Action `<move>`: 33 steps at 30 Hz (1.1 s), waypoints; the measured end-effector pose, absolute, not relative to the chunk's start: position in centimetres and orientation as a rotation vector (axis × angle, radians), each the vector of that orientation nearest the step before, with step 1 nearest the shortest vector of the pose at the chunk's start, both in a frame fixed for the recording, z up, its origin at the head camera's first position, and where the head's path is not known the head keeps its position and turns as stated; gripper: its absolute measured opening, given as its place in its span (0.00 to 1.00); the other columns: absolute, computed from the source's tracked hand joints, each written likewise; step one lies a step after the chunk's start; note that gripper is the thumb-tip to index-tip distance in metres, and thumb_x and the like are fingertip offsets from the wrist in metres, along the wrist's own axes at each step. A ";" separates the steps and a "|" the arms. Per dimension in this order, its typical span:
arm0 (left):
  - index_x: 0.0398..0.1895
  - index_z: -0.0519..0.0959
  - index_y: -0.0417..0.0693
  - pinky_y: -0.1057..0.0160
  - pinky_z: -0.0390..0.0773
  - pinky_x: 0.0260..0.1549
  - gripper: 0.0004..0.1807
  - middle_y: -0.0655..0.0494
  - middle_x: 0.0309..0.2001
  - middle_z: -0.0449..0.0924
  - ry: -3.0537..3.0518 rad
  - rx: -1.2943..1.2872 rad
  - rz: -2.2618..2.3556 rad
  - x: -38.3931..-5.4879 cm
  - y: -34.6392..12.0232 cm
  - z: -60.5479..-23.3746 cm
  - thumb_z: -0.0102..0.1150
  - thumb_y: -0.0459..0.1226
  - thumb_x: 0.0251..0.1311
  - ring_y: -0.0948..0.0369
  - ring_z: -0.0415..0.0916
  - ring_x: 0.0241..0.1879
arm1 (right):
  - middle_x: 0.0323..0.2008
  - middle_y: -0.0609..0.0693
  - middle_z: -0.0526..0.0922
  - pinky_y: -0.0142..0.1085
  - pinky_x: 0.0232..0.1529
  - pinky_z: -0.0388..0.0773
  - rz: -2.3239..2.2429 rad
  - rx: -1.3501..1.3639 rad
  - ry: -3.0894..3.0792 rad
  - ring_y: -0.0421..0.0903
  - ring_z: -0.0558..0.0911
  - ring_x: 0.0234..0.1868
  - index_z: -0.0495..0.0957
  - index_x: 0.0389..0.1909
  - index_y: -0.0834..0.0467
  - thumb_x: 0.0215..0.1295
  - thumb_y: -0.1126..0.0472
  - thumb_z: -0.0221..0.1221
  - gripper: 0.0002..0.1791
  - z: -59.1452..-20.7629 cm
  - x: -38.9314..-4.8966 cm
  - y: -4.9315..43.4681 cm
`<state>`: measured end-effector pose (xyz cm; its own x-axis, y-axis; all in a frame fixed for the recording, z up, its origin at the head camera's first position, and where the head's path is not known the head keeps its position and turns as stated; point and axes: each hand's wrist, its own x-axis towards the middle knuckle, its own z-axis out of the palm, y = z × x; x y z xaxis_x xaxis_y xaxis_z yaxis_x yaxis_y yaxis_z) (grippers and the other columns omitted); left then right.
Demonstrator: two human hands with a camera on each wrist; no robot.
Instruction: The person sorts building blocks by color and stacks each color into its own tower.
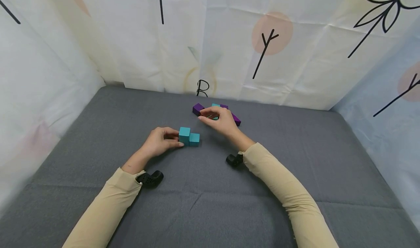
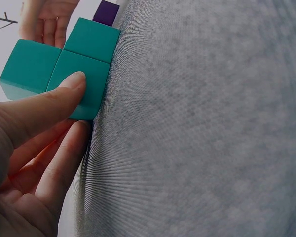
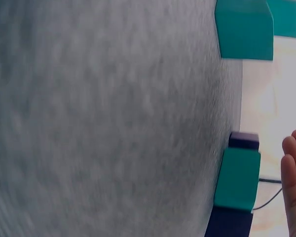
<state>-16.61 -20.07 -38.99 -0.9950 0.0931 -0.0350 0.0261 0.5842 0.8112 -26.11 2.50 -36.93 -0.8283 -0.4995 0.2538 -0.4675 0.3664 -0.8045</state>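
My left hand (image 1: 157,141) pinches a teal cube (image 2: 91,94) between thumb and fingers, low on the cloth. That cube belongs to a small group: a second teal cube (image 2: 29,66) is stacked on it, and a third teal cube (image 1: 194,140) sits against its side. Farther back, my right hand (image 1: 224,122) hovers over several blocks with fingers loosely bent and nothing in them. A purple cube (image 1: 198,109) lies just left of its fingertips. Partly behind the hand are a teal cube (image 3: 238,178) and a purple block (image 1: 236,119).
Grey cloth (image 1: 197,211) covers the table, with fold creases across it. Pale printed curtains (image 1: 229,58) enclose the back and both sides. A black wrist camera (image 1: 151,178) is strapped at the left cuff, another wrist camera (image 1: 234,160) at the right.
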 end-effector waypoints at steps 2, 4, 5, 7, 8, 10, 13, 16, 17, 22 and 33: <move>0.50 0.81 0.35 0.53 0.81 0.44 0.21 0.42 0.42 0.84 2.727 0.097 1.397 -16.6 -20.0 -39.0 0.69 0.35 0.54 0.52 0.81 0.42 | 0.43 0.51 0.85 0.41 0.48 0.80 -1.500 -0.890 2.601 0.45 0.83 0.43 0.84 0.47 0.59 0.61 0.55 0.65 0.16 -37.1 -26.4 2.7; 0.50 0.81 0.35 0.53 0.81 0.44 0.21 0.42 0.42 0.84 2.726 0.092 1.399 -16.6 -20.1 -39.1 0.69 0.35 0.54 0.52 0.81 0.43 | 0.43 0.52 0.85 0.42 0.49 0.80 -1.504 -0.862 2.633 0.47 0.82 0.44 0.84 0.46 0.58 0.61 0.55 0.65 0.16 -37.1 -26.7 3.0; 0.50 0.81 0.35 0.53 0.81 0.44 0.21 0.42 0.42 0.84 2.726 0.094 1.400 -16.6 -20.1 -39.1 0.69 0.35 0.54 0.52 0.81 0.43 | 0.44 0.52 0.84 0.43 0.49 0.79 -1.505 -0.840 2.645 0.47 0.82 0.45 0.84 0.47 0.58 0.61 0.55 0.65 0.16 -37.2 -26.9 3.1; 0.50 0.81 0.35 0.53 0.80 0.45 0.21 0.42 0.42 0.84 2.727 0.096 1.402 -16.6 -20.1 -39.2 0.69 0.35 0.54 0.52 0.81 0.43 | 0.45 0.52 0.83 0.44 0.50 0.79 -1.499 -0.798 2.659 0.48 0.82 0.47 0.83 0.47 0.58 0.61 0.54 0.65 0.16 -37.2 -27.1 3.3; 0.50 0.80 0.34 0.53 0.80 0.45 0.21 0.42 0.42 0.84 2.729 0.102 1.403 -16.6 -20.1 -39.2 0.69 0.35 0.54 0.52 0.81 0.43 | 0.47 0.52 0.83 0.44 0.51 0.78 -1.493 -0.775 2.659 0.49 0.81 0.48 0.83 0.48 0.58 0.61 0.54 0.65 0.17 -37.2 -27.3 3.5; 0.50 0.80 0.34 0.53 0.80 0.45 0.21 0.42 0.42 0.84 2.729 0.107 1.407 -16.6 -20.2 -39.2 0.69 0.35 0.54 0.52 0.81 0.43 | 0.49 0.52 0.82 0.44 0.54 0.77 -1.475 -0.739 2.657 0.49 0.79 0.51 0.82 0.50 0.58 0.61 0.53 0.65 0.19 -37.2 -27.5 3.7; 0.50 0.80 0.34 0.53 0.80 0.45 0.21 0.42 0.42 0.84 2.731 0.115 1.409 -16.6 -20.2 -39.2 0.69 0.35 0.54 0.52 0.81 0.43 | 0.51 0.52 0.80 0.45 0.56 0.75 -1.453 -0.704 2.653 0.50 0.78 0.54 0.81 0.52 0.57 0.60 0.52 0.66 0.21 -37.2 -27.9 4.0; 0.50 0.80 0.34 0.53 0.80 0.45 0.21 0.42 0.42 0.84 2.731 0.112 1.409 -16.5 -20.2 -39.2 0.69 0.35 0.54 0.52 0.81 0.43 | 0.54 0.52 0.78 0.45 0.57 0.75 -1.434 -0.676 2.667 0.49 0.77 0.56 0.80 0.54 0.57 0.60 0.52 0.66 0.23 -37.3 -28.2 4.3; 0.50 0.80 0.34 0.53 0.80 0.45 0.21 0.42 0.42 0.84 2.733 0.112 1.407 -16.6 -20.2 -39.2 0.69 0.35 0.54 0.52 0.81 0.43 | 0.54 0.52 0.78 0.45 0.58 0.75 -1.428 -0.669 2.672 0.50 0.77 0.56 0.79 0.54 0.58 0.60 0.51 0.66 0.23 -37.3 -28.3 4.4; 0.50 0.81 0.35 0.53 0.80 0.45 0.21 0.43 0.42 0.84 2.739 0.105 1.398 -16.5 -20.2 -39.2 0.69 0.35 0.54 0.52 0.81 0.43 | 0.58 0.52 0.75 0.46 0.60 0.74 -1.395 -0.635 2.698 0.51 0.75 0.60 0.78 0.57 0.57 0.60 0.52 0.66 0.25 -37.2 -28.6 4.6; 0.50 0.80 0.35 0.53 0.80 0.45 0.21 0.43 0.42 0.84 2.723 0.108 1.414 -16.6 -20.1 -39.4 0.69 0.35 0.54 0.52 0.81 0.44 | 0.63 0.54 0.73 0.48 0.66 0.66 -1.234 -0.560 2.786 0.52 0.68 0.66 0.75 0.61 0.54 0.62 0.51 0.64 0.27 -37.3 -29.5 4.7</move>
